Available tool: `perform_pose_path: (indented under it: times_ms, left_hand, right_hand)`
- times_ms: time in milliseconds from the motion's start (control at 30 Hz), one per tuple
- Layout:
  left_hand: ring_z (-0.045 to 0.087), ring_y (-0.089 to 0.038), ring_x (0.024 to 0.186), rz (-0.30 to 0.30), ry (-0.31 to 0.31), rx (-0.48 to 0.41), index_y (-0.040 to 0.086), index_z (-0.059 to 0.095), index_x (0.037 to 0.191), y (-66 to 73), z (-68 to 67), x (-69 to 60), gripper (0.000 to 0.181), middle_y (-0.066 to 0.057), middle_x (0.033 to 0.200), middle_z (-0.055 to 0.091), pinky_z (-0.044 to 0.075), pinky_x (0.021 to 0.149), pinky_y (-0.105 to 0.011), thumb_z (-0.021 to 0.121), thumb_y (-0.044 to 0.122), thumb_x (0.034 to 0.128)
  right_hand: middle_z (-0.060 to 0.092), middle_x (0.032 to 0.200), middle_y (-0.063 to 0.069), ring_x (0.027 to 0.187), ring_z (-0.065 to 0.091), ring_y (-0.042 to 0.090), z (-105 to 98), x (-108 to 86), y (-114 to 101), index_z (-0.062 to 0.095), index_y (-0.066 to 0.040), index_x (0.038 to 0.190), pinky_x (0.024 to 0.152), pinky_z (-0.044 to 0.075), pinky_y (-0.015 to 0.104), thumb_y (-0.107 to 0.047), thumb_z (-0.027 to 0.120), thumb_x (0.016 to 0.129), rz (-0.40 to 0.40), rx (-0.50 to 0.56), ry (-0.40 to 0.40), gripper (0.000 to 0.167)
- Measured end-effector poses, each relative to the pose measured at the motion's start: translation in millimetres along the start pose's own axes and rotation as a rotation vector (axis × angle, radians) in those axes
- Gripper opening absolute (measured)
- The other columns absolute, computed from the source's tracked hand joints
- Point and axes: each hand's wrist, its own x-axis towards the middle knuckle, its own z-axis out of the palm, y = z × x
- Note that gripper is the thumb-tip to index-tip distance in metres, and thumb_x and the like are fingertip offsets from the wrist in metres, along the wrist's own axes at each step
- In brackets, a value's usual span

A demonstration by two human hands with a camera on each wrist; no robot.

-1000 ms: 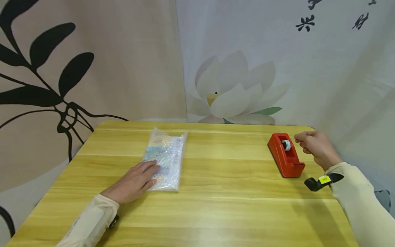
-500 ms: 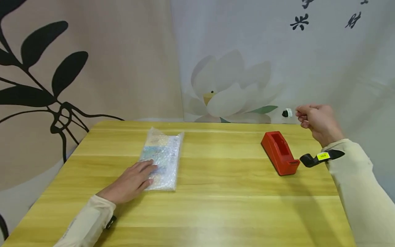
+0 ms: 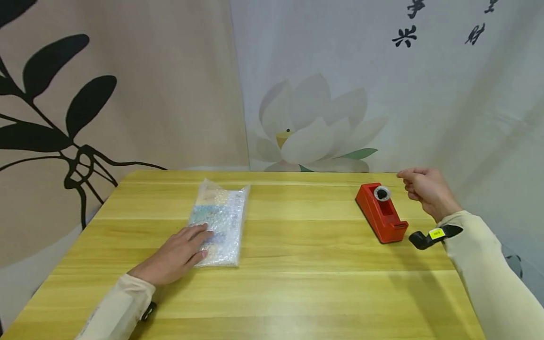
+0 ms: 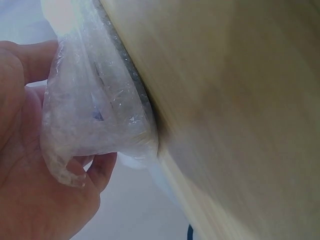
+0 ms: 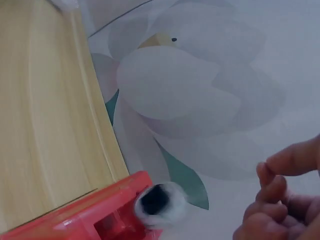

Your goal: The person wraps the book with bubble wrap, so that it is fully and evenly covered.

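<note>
A bubble-wrapped flat package [image 3: 222, 222] lies on the table left of centre. My left hand [image 3: 174, 255] rests on its lower left part with the fingers extended; the left wrist view shows the crumpled plastic of the bubble wrap [image 4: 95, 120] against that hand. At the right stands a red tape dispenser [image 3: 381, 215]. A small tape roll [image 3: 382, 193] with a dark core hangs at its top opening, blurred in the right wrist view. My right hand [image 3: 431, 191] is raised right of the roll, thumb and forefinger pinched together; the clear strip between them is too faint to see.
The wooden table [image 3: 289, 293] has its back edge against a printed curtain [image 3: 178, 94]. Black straps sit on both wrists, the right one with a yellow label [image 3: 436, 233].
My right hand rose, and the tape roll came up out of the dispenser with it. Both then dropped back, the roll now turned at the dispenser's top. The left hand stays on the package.
</note>
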Motion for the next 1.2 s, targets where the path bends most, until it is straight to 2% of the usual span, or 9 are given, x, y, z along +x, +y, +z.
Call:
perform_pose_path:
  times_ms: [133,233,500,600,733,1033,1200]
  left_hand:
    - [0.05,-0.045,0.133,-0.01,-0.014,-0.013,0.001,0.054,0.139,0.3,-0.1,0.5,0.043,-0.025,0.145,0.052,0.045,0.104,-0.063,0.061,0.016,0.0995]
    - [0.05,-0.045,0.133,-0.011,-0.024,-0.021,0.002,0.053,0.14,0.7,-0.5,1.1,0.043,-0.025,0.146,0.051,0.044,0.105,-0.064,0.061,0.017,0.0999]
    - [0.049,-0.044,0.134,-0.013,-0.028,-0.024,0.003,0.053,0.141,2.7,0.1,2.6,0.043,-0.024,0.146,0.051,0.043,0.107,-0.063,0.06,0.018,0.1002]
    - [0.05,-0.044,0.134,-0.005,-0.029,-0.023,0.003,0.053,0.14,3.1,1.7,2.9,0.044,-0.024,0.146,0.051,0.043,0.106,-0.063,0.061,0.018,0.0998]
    - [0.05,-0.044,0.133,0.001,-0.021,-0.015,0.003,0.054,0.14,2.9,1.3,1.3,0.043,-0.024,0.145,0.052,0.044,0.106,-0.063,0.062,0.017,0.0994]
    - [0.049,-0.045,0.134,0.0,-0.015,0.003,0.002,0.053,0.14,0.0,-2.4,-0.9,0.043,-0.025,0.145,0.052,0.045,0.104,-0.063,0.06,0.017,0.1004]
    - [0.05,-0.045,0.133,-0.004,-0.008,-0.001,0.002,0.054,0.139,-0.5,-0.6,-0.1,0.042,-0.024,0.145,0.052,0.046,0.102,-0.063,0.06,0.017,0.1005]
  right_hand:
    - [0.041,0.074,-0.011,0.058,0.036,0.005,-2,-0.1,2,0.057,-0.016,0.109,0.053,0.036,0.022,-0.03,0.04,0.108,-0.001,-0.055,0.003,0.022]
    - [0.041,0.073,-0.011,0.059,0.037,0.005,-1,-1.3,3,0.055,-0.012,0.113,0.054,0.038,0.022,-0.032,0.04,0.107,0.004,-0.086,0.005,0.026]
    - [0.038,0.064,-0.012,0.057,0.037,0.005,-5,-13.2,22,0.061,-0.019,0.098,0.053,0.037,0.024,-0.031,0.046,0.106,-0.011,-0.119,-0.021,0.021]
    - [0.035,0.061,-0.012,0.052,0.032,0.006,-10,-23.1,34,0.061,-0.023,0.092,0.05,0.026,0.031,-0.029,0.045,0.107,-0.008,-0.072,-0.049,0.023]
    - [0.034,0.059,-0.012,0.05,0.027,0.008,-13,-36.5,50,0.063,-0.026,0.086,0.056,0.017,0.039,-0.026,0.045,0.107,0.005,0.023,-0.072,0.028]
    - [0.036,0.061,-0.01,0.053,0.02,0.016,4,-57.4,87,0.063,-0.018,0.086,0.058,0.014,0.038,-0.027,0.049,0.106,0.053,0.262,-0.076,0.026]
    - [0.034,0.06,-0.011,0.058,0.014,0.017,14,-65.1,98,0.063,-0.019,0.085,0.055,0.012,0.034,-0.027,0.049,0.107,0.101,0.39,-0.076,0.027]
